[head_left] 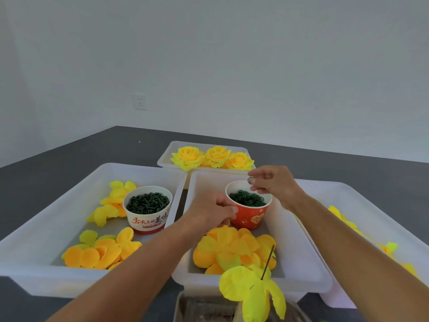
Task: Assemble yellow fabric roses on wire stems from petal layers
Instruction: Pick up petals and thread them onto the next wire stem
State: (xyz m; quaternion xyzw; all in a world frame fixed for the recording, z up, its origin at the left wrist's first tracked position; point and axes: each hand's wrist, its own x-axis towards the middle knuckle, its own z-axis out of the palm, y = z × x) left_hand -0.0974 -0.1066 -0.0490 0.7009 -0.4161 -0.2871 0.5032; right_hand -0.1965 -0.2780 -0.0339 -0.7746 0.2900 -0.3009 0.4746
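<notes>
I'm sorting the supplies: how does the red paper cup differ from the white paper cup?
The red paper cup holds thin dark green rings; the white paper cup holds chunkier dark green pegs. The red one stands in the middle tray, tilted, with the left hand at its side and the right hand above its rim; the white one stands upright and untouched in the left tray. Both are open-topped.

The right tray (362,205) runs off the frame's edge; the left hand (210,211) hides its own fingertips.
</notes>
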